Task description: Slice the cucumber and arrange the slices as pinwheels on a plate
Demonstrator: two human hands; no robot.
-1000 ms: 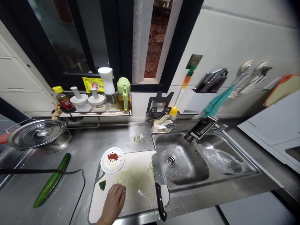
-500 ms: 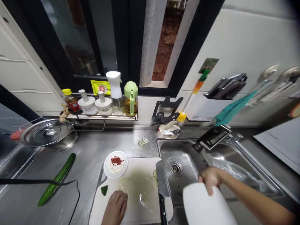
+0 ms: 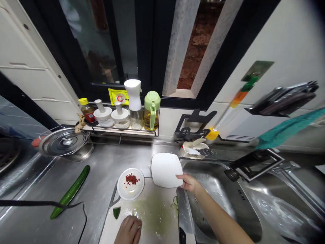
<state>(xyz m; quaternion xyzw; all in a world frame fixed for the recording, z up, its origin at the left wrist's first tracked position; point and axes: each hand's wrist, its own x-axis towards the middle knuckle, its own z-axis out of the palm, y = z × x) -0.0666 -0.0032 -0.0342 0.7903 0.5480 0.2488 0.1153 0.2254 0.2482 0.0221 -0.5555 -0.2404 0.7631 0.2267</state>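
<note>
A white squarish plate is pinched at its right corner by my right hand. It overlaps the far right corner of the cutting board; whether it touches the surface I cannot tell. My left hand rests at the board's near side with fingers curled together, their undersides hidden. A small round plate with red pieces sits at the board's far left corner. Below it lies a green cucumber end. The knife lies along the board's right edge, beside thin cucumber slices.
A whole cucumber lies on the steel counter at left, crossed by a black cord. The sink is at right, its tap area behind a black device. A seasoning rack runs along the window.
My right hand has swung the white plate from over the sink leftward and away from me to the board's far edge. The left hand stays on the board. The view has shifted.
</note>
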